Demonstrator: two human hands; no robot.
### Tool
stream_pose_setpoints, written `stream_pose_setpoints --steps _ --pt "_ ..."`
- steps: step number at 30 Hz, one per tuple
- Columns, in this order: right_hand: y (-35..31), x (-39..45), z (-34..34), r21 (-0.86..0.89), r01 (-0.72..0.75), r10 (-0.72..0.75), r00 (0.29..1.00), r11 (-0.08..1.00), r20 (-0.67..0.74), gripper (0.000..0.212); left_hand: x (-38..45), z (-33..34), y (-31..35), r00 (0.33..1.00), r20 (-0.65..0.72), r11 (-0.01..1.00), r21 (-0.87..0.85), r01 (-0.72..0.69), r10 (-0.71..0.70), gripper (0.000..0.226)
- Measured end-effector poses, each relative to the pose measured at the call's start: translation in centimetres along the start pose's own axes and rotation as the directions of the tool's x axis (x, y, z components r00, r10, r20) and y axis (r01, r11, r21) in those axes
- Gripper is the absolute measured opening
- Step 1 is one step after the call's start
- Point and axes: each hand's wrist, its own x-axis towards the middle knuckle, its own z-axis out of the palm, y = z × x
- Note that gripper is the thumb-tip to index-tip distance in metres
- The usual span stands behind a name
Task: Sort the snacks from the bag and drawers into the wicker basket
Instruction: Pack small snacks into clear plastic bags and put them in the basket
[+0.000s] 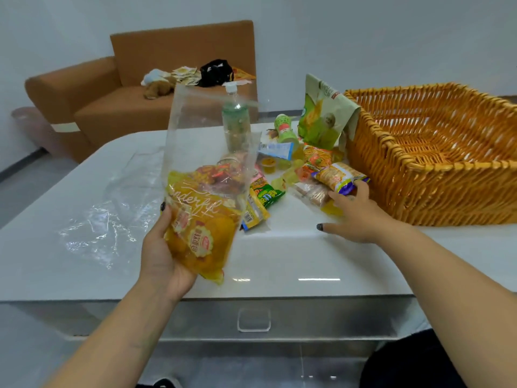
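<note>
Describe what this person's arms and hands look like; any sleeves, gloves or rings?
Both forearms are bare: no sleeves, gloves or watch show. The left hand and right hand have dark-painted fingernails. No rings are visible.
</note>
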Motion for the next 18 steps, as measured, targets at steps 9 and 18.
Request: stream_pose_setpoints --steps 9,18 --pt "-1.2 0.2 -0.9 0.141 0.024 0.026 0.939 0.990 -0.344 0.030 0.0 0.2 0.6 0.996 0.083 0.999 -0.016 0.038 -0.037 0.059" --pt "-3.2 -0.6 -5.6 0.934 0.076 0.162 0.977 0.348 -0.140 0.022 1.0 -0.1 1.3 0.997 0.052 0.987 0.157 0.040 -0.049 0.035"
